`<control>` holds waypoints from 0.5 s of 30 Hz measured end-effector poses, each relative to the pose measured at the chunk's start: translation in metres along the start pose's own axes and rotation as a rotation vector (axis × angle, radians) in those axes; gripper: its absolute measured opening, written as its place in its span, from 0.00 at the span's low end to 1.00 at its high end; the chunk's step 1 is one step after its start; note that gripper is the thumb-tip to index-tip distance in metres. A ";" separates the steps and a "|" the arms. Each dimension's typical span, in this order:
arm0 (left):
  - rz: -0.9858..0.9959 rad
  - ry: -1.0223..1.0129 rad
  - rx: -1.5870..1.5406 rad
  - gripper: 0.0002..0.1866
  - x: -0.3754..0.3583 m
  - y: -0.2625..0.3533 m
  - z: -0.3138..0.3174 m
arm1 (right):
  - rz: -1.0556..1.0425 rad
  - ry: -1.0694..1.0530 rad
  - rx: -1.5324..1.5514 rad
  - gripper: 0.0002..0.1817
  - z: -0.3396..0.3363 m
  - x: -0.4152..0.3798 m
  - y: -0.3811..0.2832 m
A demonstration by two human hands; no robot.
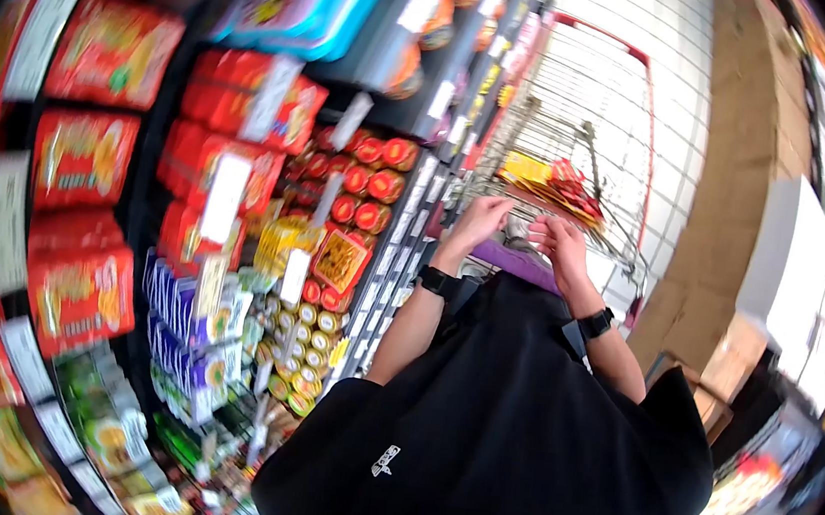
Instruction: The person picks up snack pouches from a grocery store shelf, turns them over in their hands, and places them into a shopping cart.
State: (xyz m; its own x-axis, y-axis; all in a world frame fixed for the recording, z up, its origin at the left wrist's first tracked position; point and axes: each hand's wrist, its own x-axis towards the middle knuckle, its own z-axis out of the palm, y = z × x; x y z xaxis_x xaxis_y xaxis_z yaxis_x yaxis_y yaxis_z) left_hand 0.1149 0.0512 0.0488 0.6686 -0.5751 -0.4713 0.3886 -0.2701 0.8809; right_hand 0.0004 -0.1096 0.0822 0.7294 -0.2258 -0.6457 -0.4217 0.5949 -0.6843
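My left hand (481,223) is raised in front of my body, its fingers loosely bent toward the right. Facing it, my right hand (559,245) has its fingers somewhat apart and pointing left. A small gap separates the two hands, and I see nothing held in either. Just beyond them stands a wire shopping cart (644,59) with a red rim. Several yellow and red packets (566,185) lie inside it, close to my fingertips in the view. Black bands circle both wrists.
On the left, store shelves hold red noodle packs (91,158), red-lidded jars (385,186), small cans (308,342) and blue-and-white packs (181,304). Cardboard (748,122) and a white box (797,278) line the right side. Light floor tiles (685,25) run ahead.
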 end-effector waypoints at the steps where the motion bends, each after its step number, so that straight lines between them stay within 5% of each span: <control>1: -0.009 0.027 0.006 0.19 -0.005 -0.001 -0.008 | -0.006 -0.038 -0.025 0.15 0.006 0.001 -0.001; 6: 0.053 0.333 -0.019 0.21 -0.040 -0.013 -0.049 | -0.023 -0.177 -0.134 0.14 0.040 0.015 0.009; 9: 0.042 0.493 -0.292 0.22 -0.088 -0.002 -0.072 | -0.011 -0.290 -0.216 0.14 0.069 0.021 0.017; 15: 0.146 0.810 -0.464 0.19 -0.147 -0.064 -0.122 | 0.016 -0.536 -0.369 0.12 0.136 0.023 0.039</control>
State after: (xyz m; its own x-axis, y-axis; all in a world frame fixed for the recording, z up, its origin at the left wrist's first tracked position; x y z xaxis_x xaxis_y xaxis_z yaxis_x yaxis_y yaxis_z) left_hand 0.0689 0.2467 0.0560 0.8998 0.1800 -0.3975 0.3630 0.1967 0.9108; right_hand 0.0744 0.0137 0.0866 0.8490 0.2542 -0.4633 -0.5222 0.2691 -0.8093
